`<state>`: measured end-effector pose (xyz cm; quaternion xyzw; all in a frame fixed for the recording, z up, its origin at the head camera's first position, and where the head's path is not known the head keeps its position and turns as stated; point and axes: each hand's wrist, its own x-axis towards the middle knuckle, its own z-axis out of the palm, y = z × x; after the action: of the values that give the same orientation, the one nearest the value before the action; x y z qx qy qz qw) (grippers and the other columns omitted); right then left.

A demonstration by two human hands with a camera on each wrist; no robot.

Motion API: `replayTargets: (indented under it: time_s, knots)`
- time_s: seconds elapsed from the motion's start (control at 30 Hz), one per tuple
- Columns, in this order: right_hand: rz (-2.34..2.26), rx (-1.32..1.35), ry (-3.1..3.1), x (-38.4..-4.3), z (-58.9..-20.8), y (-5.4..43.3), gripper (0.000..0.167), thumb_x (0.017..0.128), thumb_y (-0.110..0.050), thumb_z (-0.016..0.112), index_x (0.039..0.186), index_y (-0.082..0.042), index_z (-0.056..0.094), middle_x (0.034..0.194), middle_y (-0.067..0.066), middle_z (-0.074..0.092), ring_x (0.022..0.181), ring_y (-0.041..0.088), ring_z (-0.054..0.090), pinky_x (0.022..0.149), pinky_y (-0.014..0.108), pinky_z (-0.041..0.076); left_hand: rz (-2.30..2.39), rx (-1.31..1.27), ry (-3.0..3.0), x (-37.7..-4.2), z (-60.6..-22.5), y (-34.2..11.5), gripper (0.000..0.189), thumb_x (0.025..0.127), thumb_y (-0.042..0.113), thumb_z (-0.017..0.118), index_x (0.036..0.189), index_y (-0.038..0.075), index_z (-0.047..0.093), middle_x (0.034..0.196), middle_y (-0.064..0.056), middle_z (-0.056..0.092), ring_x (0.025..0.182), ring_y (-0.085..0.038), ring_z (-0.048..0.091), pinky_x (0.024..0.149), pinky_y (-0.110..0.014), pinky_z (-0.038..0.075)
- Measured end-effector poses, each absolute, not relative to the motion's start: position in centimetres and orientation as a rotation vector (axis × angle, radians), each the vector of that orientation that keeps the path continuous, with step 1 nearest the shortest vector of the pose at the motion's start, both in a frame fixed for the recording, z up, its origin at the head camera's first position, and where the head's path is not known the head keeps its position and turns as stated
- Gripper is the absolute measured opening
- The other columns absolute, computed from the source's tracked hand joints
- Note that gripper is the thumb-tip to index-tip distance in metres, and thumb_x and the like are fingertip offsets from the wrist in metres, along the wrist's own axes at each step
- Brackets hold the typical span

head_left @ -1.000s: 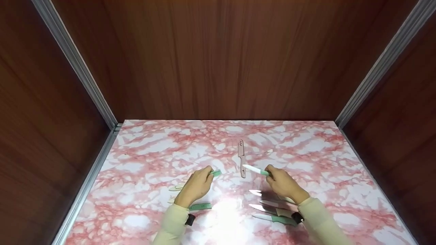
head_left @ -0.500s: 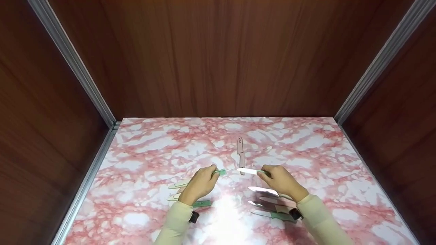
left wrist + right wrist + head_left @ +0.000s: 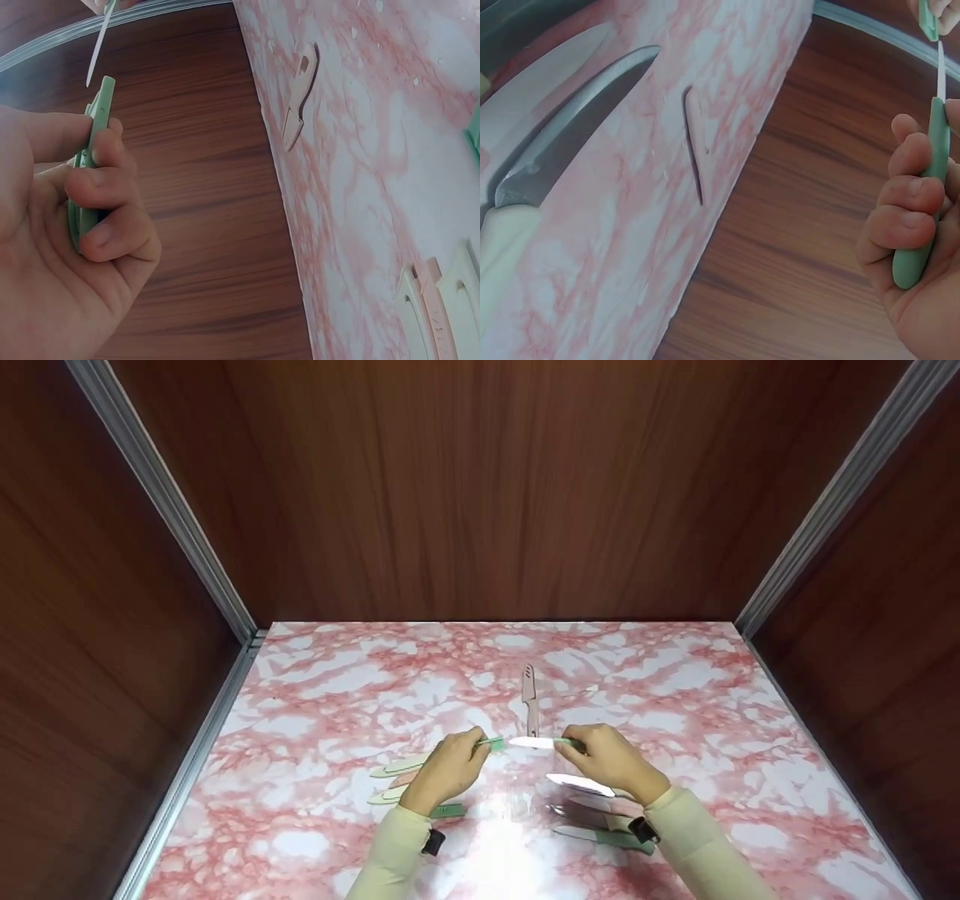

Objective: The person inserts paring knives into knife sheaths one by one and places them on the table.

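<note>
My left hand (image 3: pixel 450 769) grips a green blade sheath (image 3: pixel 99 127), its end poking out past the fingers toward the right. In my right hand (image 3: pixel 611 761) is a knife with a green handle (image 3: pixel 921 232), its white blade (image 3: pixel 531 742) pointing left at the sheath's end. Blade tip and sheath are a small gap apart in the head view, both held above the table. Behind them lies a pink knife in a slotted pink sheath (image 3: pixel 529 684), pointing away from me.
Several knives lie at the right under my right forearm, among them a white-bladed one (image 3: pixel 579 784) and a green-handled one (image 3: pixel 626 841). Several sheaths, including a pale green one (image 3: pixel 394 769) and a green one (image 3: pixel 450 811), lie at the left. Brown panels (image 3: pixel 480 495) enclose the marbled table (image 3: pixel 300 750).
Both hands have come closer together: the left moved right with the green sheath, the right moved left with the knife. The blade has levelled, and its tip is now near the sheath's end.
</note>
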<state>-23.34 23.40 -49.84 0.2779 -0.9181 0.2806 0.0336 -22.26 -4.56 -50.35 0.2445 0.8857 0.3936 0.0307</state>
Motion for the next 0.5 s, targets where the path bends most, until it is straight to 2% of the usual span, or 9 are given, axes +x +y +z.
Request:
replayTargets:
  time_s: [0.33, 0.5]
  knots:
    - [0.791, 0.923, -2.784, -23.61, -49.94, 22.81, 0.024, 0.096, -0.035, 0.055, 0.078, -0.020, 0.061, 0.060, -0.016, 0.044, 0.052, 0.001, 0.037, 0.053, 0.024, 0.037, 1.221, 0.785, 2.735, -21.98, -50.12, -4.46, 0.022, 0.101, 0.020, 0.043, 0.089, 0.007, 0.056, 0.065, 0.006, 0.040, 0.054, -0.006, 0.036, 0.051, -0.022, 0.032]
    - [0.767, 1.004, -2.700, -23.77, -49.69, 22.71, 0.021, 0.094, -0.028, 0.059, 0.078, -0.017, 0.066, 0.062, -0.016, 0.050, 0.050, -0.001, 0.038, 0.052, 0.023, 0.039, 1.215, 0.769, 2.743, -21.91, -50.17, -4.46, 0.019, 0.101, 0.021, 0.044, 0.087, 0.013, 0.053, 0.066, 0.006, 0.041, 0.055, -0.006, 0.037, 0.051, -0.022, 0.032]
